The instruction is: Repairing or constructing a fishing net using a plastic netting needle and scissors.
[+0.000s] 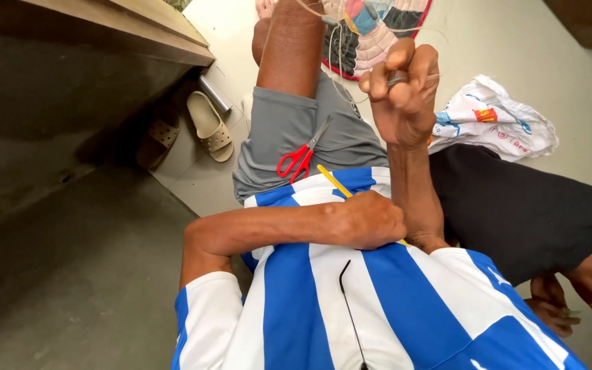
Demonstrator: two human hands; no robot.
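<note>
Right hand (405,85) raised, fist closed around pale thread (334,65), left hand (371,219) gripping yellow stick (334,181) against striped shirt (323,308), red scissors (301,156) on lap

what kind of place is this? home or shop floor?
Likely a home floor used for handwork, not a shop floor: bare pale floor, beige sandals by a low ledge, red scissors on the lap, patchwork mat.

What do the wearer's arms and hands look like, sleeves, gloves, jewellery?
Both hands are bare, no gloves: left hand, right hand. Forearms are uncovered. The left arm shows a short sleeve, white with blue trim, part of a blue-and-white striped shirt. No watch or ring is discernible.
</note>
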